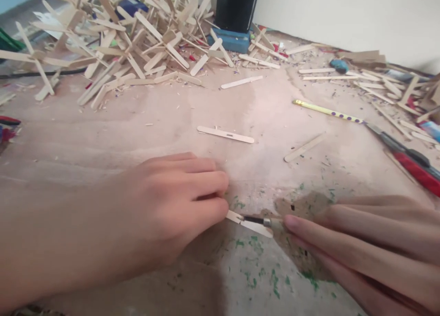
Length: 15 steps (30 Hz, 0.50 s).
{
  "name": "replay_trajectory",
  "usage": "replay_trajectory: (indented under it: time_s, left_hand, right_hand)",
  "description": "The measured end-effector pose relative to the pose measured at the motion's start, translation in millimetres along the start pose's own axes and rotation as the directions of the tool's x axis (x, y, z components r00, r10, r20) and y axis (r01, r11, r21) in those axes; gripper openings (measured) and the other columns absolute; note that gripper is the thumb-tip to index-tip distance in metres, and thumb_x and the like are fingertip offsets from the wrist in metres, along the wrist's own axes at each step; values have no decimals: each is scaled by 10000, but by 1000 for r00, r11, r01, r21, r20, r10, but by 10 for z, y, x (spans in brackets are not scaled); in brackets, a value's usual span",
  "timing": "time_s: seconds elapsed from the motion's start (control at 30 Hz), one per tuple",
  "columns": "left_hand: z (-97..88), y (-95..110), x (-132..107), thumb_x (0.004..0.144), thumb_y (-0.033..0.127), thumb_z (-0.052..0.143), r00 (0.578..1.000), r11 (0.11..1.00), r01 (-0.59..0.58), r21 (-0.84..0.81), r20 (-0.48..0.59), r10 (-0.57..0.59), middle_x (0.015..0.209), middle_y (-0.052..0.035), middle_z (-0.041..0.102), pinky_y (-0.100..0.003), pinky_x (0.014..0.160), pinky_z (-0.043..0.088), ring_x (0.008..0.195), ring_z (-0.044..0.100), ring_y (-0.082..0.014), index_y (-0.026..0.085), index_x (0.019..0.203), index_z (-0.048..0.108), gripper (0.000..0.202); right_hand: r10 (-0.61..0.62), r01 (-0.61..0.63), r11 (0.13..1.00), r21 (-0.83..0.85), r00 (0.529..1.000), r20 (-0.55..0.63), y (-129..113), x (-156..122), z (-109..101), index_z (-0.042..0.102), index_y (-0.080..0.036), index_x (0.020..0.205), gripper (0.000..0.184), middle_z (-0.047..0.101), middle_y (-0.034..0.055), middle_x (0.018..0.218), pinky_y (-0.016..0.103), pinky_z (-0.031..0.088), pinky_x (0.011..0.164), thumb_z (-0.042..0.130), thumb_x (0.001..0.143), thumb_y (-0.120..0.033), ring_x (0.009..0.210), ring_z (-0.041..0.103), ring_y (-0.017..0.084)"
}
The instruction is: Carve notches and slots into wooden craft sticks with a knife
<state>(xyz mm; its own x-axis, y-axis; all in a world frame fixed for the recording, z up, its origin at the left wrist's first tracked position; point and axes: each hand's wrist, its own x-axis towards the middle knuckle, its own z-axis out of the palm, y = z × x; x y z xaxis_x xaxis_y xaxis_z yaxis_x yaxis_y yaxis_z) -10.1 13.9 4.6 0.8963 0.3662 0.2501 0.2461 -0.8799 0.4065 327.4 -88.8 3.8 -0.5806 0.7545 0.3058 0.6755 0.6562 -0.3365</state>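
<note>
My left hand point(182, 201) is closed over one end of a wooden craft stick point(257, 228), pressing it flat on the table point(113, 132). The stick's other end sticks out to the right, with a notch or split near its middle. My right hand point(360, 242) is closed round the handle of a small craft knife point(256, 220). Its thin dark blade touches the stick at the notch. Beyond my hands lies another craft stick point(225, 134) with a short slot in it. One more stick point(304, 147) rests further right.
A tangled pile of craft sticks point(147, 41) fills the back left. Near it stands a black object point(237, 8) on a blue base point(230, 41). At right are a yellow pencil point(328, 111), a red and black box cutter point(409, 158) and more sticks. Green specks dot the surface.
</note>
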Motion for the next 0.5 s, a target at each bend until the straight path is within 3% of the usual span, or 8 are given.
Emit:
replay_trajectory:
  time_s: [0.17, 0.27, 0.33, 0.5]
  left_hand:
    - [-6, -5, 9, 1103, -71, 528, 1000, 1000, -14, 0, -7, 14, 1021, -38, 828, -361, 890, 596, 965, 754, -214, 204, 935, 804, 424]
    - [2, 1, 17, 1114, -68, 516, 1000, 1000, -19, 1, 4, 19, 1005, -45, 817, -372, 889, 601, 958, 744, -224, 187, 953, 830, 435]
    - [-2, 12, 22, 1104, -76, 514, 1000, 1000, -22, 11, -1, 22, 1001, -46, 817, -368, 892, 603, 958, 745, -224, 184, 960, 835, 437]
    - [-29, 40, 24, 1059, -87, 561, 1000, 999, -21, 26, 16, 21, 1023, -54, 822, -357, 895, 612, 962, 747, -225, 189, 956, 824, 395]
  right_hand:
    - [99, -99, 995, -10, 995, -26, -138, -17, 10, 806, -333, 1300, 310, 808, 4, 798, 473, 451, 536, 508, 1313, -252, 551, 649, 214]
    - [158, -155, 984, 87, 987, -31, -209, -46, 24, 873, -304, 1310, 340, 812, 21, 809, 413, 488, 552, 537, 1328, -255, 562, 666, 168]
    - [143, -141, 988, 56, 989, -35, -231, -67, 27, 901, -281, 1286, 385, 805, 29, 808, 359, 538, 575, 522, 1350, -301, 578, 696, 140]
    - [147, -144, 987, 69, 989, -33, -262, -62, 37, 912, -296, 1252, 524, 858, 60, 848, 350, 576, 556, 402, 1367, -324, 620, 776, 171]
